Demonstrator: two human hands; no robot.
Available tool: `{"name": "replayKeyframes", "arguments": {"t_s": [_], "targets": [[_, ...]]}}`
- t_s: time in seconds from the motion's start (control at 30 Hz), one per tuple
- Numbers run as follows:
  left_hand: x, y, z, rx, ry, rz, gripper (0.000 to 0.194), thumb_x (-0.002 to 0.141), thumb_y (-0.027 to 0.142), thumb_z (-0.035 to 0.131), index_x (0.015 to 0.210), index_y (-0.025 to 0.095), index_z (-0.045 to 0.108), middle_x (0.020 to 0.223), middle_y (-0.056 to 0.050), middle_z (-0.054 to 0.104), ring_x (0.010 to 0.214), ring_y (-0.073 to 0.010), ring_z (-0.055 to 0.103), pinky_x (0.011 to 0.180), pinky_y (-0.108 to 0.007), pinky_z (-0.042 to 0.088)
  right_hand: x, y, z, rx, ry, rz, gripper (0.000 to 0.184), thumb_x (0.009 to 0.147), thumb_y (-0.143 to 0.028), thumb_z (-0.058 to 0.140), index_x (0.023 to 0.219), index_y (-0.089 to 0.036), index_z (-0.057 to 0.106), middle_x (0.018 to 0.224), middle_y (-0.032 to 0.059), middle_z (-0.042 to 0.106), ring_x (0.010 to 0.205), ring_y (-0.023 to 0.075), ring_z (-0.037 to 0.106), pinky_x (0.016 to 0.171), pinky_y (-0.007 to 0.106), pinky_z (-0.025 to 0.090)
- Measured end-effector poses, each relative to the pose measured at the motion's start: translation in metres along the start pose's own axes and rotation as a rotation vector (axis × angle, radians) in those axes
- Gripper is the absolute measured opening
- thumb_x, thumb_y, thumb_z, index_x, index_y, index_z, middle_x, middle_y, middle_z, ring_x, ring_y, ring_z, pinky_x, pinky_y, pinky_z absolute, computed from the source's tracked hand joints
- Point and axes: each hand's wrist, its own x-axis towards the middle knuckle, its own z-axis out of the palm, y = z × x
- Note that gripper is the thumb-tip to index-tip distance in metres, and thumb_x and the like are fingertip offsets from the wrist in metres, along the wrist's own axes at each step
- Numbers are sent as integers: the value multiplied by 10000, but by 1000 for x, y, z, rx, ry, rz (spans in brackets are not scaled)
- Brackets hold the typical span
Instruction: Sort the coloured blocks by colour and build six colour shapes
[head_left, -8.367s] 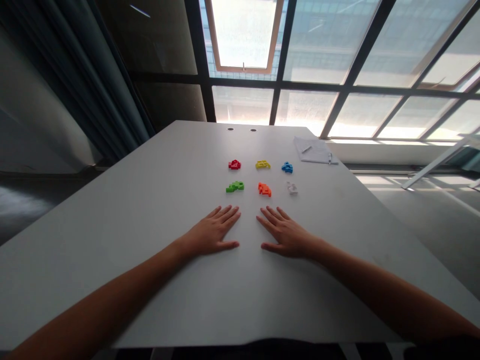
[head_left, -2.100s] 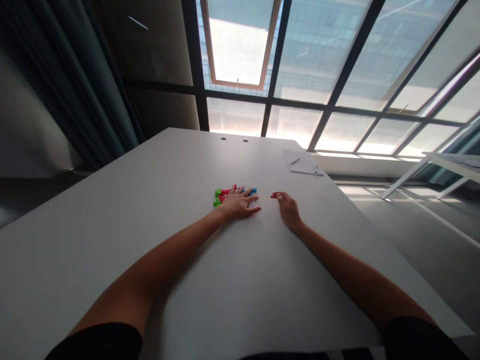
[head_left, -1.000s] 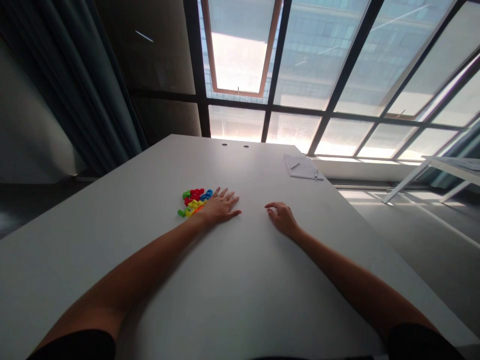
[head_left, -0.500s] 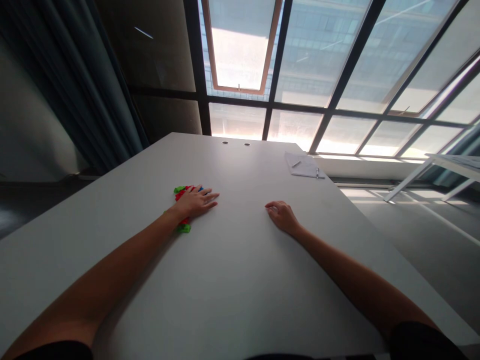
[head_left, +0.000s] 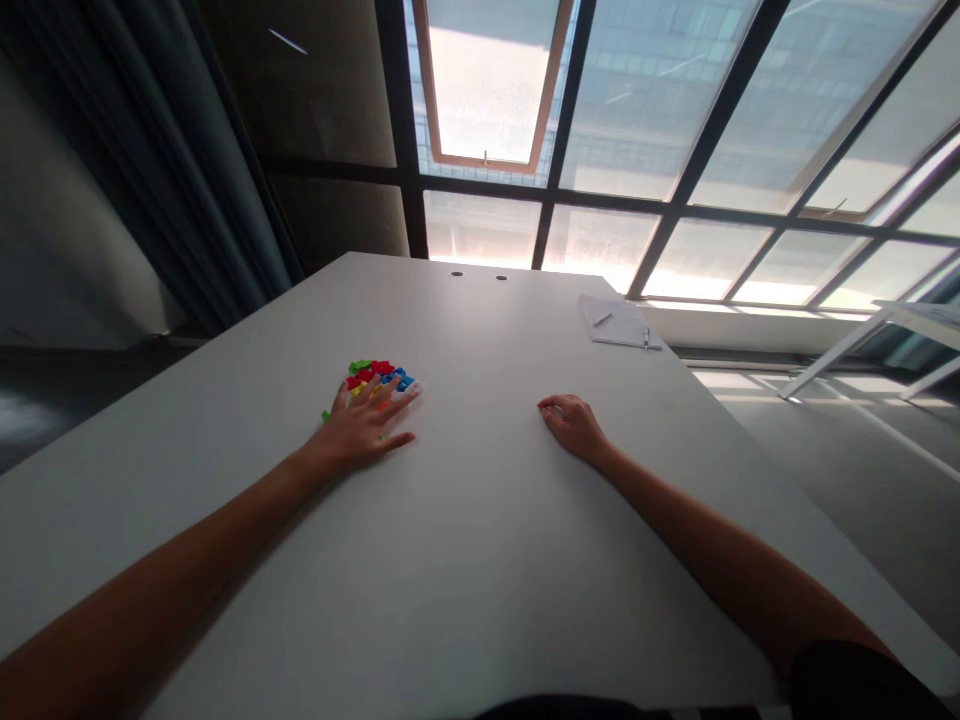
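A small pile of colourful plastic pieces (head_left: pixel 381 368) in red, green, blue, yellow and white lies left of the middle of the white table (head_left: pixel 465 520). My left hand (head_left: pixel 358 425) rests over the near part of this pile, its fingers spread, and hides some of the pieces. A green bit shows beside the wrist and another between thumb and forefinger. To the right, apart from the pile, my right hand (head_left: pixel 574 425) lies on the table with its fingers curled together. Whatever may be inside those fingers is hidden.
At the table's far right corner lie white papers (head_left: pixel 611 322) with a pen (head_left: pixel 603 319) on top and a clip-like object at their edge. Two round holes sit near the far edge. Beyond are large windows, a dark curtain (head_left: pixel 150 150) and another white table (head_left: pixel 919 320).
My left hand has slid back toward me and left, with the fingers spreading wider, uncovering more of the coloured pieces. My right hand stays in place. The view has shifted slightly.
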Motion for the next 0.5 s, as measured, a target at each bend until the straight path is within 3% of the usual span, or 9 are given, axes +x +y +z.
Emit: {"name": "replayKeyframes", "arguments": {"t_s": [0.17,0.3,0.37,0.5], "targets": [[22,-1,-12,-36,304,-2,556,1172,539,420,1585,262,668,1656,-137,661,1595,-363,539,1383,-663,295,0,0,0,-18,-5,-8,243,995,-250,649,1079,-232,877,1120,122,877,1160,312,794,1088,452,583],[28,14,-22,-48,416,19,512,1185,483,386,1454,223,736,1522,-160,755,1498,-369,630,1367,-683,343,-1,1,0,-31,-11,-12,255,1003,-254,636,1088,-228,876,1121,121,876,1146,303,796,1078,435,585],[22,37,-18,-113,375,98,530,1191,519,403,1481,215,727,1542,-148,746,1508,-355,630,1354,-640,402,-1,0,0,-43,-19,-19,258,999,-242,638,1102,-232,874,1133,117,875,1145,300,797,1084,432,584],[12,94,2,-259,147,348,587,1170,597,474,1611,256,654,1652,-113,676,1575,-324,589,1336,-559,472,-2,-1,0,-62,-24,-57,251,1007,-234,637,1109,-228,867,1153,123,872,1162,300,793,1106,436,576]]}}
